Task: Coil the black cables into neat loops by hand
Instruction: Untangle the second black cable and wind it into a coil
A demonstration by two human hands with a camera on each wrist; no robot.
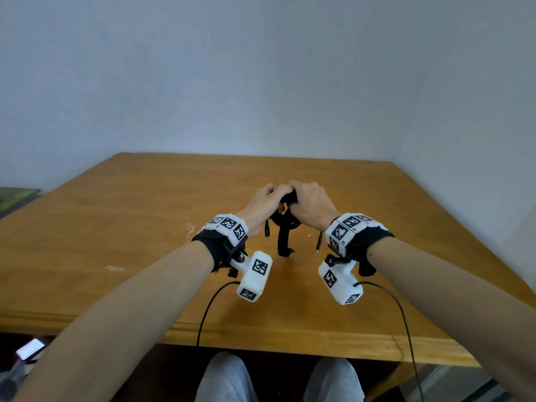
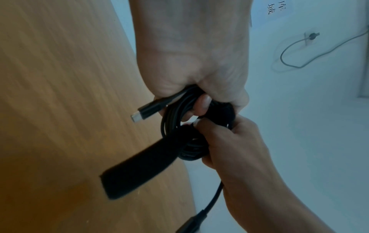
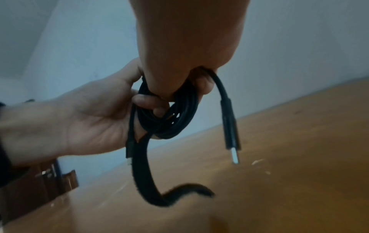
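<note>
- The black cable [image 1: 285, 220] is wound into a small bundle of several loops, held in the air above the middle of the wooden bench [image 1: 145, 227], between the two hands.
- In the right wrist view the loops [image 3: 175, 116] lie close together in a rough ring, not yet bound.
- Two plug ends hang free of the coil: one connector [image 2: 147, 112] sticks out beside the left palm with its metal tip showing, the other connector [image 3: 231, 130] dangles straight down on the right side.
- A flat black strap [image 2: 137, 167], wider than the cable, hangs from the bundle; its lower end curls where it reaches the bench surface in the head view [image 1: 284, 242].
- The left hand [image 1: 262, 206] grips the coil from the left, its fingers [image 3: 147, 100] curled through the ring of loops.
- The right hand [image 1: 310, 204] grips the coil from above and the right, knuckles up, its fingers [image 2: 211, 126] curled round the bundle where the strap meets it.
- Both hands meet at the top of the bundle, touching one another, with both forearms reaching forward over the near edge of the bench.
- Each wrist carries a band of black-and-white marker tiles and a white camera block [image 1: 255, 278] hanging below it.
</note>
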